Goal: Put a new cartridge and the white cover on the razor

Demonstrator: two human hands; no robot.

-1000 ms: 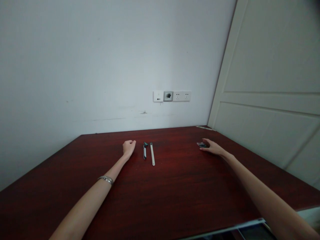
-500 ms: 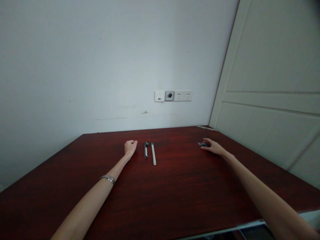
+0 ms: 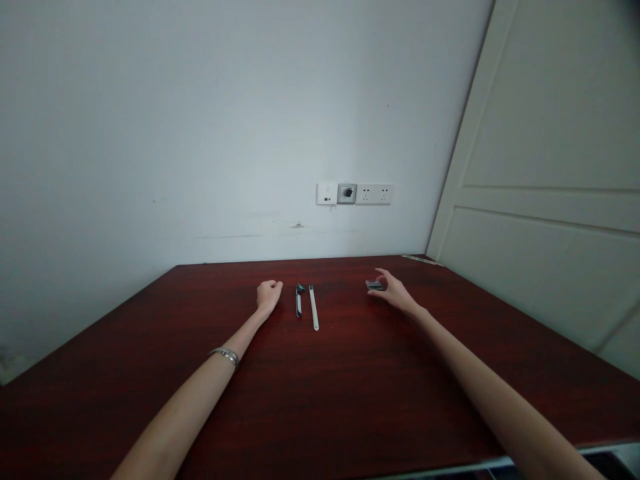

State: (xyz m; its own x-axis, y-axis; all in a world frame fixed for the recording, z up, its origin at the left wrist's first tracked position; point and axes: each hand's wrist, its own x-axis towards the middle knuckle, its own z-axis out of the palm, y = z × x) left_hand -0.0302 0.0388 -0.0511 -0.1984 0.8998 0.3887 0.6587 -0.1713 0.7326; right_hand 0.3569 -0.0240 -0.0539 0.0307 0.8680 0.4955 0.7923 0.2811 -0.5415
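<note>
Right hand (image 3: 395, 292) partly closed, small clear case (image 3: 373, 285) pinched between thumb and fingers; can't tell if the case touches the desk (image 3: 320, 393). Left hand (image 3: 269, 294) curled in a loose fist; can't see whether anything's inside. Razor (image 3: 299, 303) and white stick (image 3: 314, 309) lie side by side between the hands, razor nearer the left.

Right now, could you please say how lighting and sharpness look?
Head view: dim, soft light, the wall brighter around its middle; head view: dark upper-right corner; head view: the small item in the right hand too indistinct to identify.
</note>
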